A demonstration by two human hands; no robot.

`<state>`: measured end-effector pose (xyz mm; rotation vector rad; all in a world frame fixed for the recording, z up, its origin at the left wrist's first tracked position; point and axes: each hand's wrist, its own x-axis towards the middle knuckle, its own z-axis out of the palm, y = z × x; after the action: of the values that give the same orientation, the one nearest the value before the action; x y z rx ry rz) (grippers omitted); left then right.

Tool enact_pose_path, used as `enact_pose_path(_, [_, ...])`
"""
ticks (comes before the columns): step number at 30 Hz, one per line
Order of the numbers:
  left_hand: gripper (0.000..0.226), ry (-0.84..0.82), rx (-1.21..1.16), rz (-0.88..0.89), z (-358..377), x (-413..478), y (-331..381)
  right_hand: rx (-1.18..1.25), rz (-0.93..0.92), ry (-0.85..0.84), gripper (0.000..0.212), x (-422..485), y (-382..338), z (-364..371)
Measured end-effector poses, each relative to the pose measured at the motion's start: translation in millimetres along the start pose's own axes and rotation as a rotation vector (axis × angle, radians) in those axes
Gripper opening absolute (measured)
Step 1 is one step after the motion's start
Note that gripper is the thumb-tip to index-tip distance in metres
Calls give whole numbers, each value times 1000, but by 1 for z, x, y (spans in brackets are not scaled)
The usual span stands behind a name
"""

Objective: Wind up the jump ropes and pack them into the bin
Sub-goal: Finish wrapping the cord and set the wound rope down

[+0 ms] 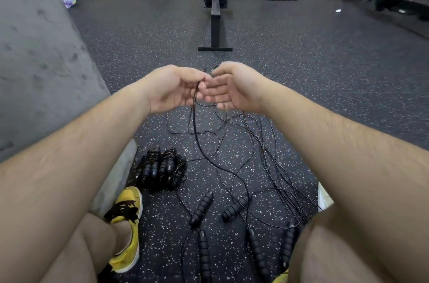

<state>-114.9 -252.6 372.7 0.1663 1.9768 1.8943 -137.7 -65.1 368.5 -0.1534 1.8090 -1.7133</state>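
Keeping loops even seems key — the left hand (171, 87) pinches doubled cord (194, 125) above the jump ropes (201, 207) on the floor (301, 73), the right hand (232, 89) near-straight beside it, grip unclear — so feed slack slowly.

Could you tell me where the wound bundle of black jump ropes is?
Head view, lower left: the black rope bundle lies on the speckled floor beyond the yellow shoe.
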Motion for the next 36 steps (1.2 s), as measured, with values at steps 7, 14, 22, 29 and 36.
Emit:
enact_pose_path(7, [31, -193, 202, -267, -7, -16, -11, 56, -194, 176, 20, 14, -3, 14])
enact_pose_path(14, [47, 248, -361, -177, -14, 6, -19, -324, -44, -328, 17, -14, -1, 14])
enact_pose_path(22, [24, -19, 88, -56, -18, -6, -6, -88, -35, -58, 35, -1, -2, 7])
enact_pose_path(29, [24, -130, 412, -151, -12, -21, -7, -99, -280, 195, 20, 10, -5, 17])
enact_pose_path(36, [50, 251, -93, -58, -19, -4, 7, -498, -353, 114, 22, -12, -5, 27])
